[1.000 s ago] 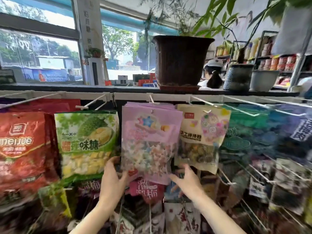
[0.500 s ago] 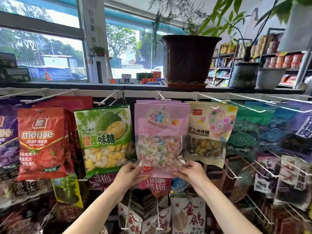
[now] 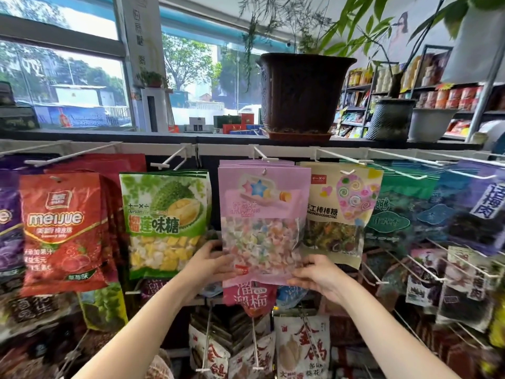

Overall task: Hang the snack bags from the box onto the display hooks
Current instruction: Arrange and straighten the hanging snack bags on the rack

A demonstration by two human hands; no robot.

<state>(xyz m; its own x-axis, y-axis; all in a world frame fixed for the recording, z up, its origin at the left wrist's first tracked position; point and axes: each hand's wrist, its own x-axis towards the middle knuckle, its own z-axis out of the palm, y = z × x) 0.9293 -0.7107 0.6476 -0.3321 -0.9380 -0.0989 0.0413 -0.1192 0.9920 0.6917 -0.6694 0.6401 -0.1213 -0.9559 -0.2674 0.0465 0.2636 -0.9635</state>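
A pink snack bag (image 3: 263,214) of pastel candies hangs on a white display hook (image 3: 259,155) in the top row, in front of several like it. My left hand (image 3: 210,262) grips its lower left edge. My right hand (image 3: 318,276) pinches its lower right corner. A green durian candy bag (image 3: 165,222) hangs to its left and a cream lollipop bag (image 3: 338,212) to its right. The box is out of view.
Red bags (image 3: 62,231) hang at far left, dark green and purple bags (image 3: 437,209) at right. Lower hooks carry more packets (image 3: 300,348). A brown plant pot (image 3: 300,91) stands on the ledge above. Bare hooks (image 3: 341,158) jut forward along the top rail.
Both hands slid down the pink bag from its middle to its bottom corners. The view has shifted slightly, bringing the bags closer and centred.
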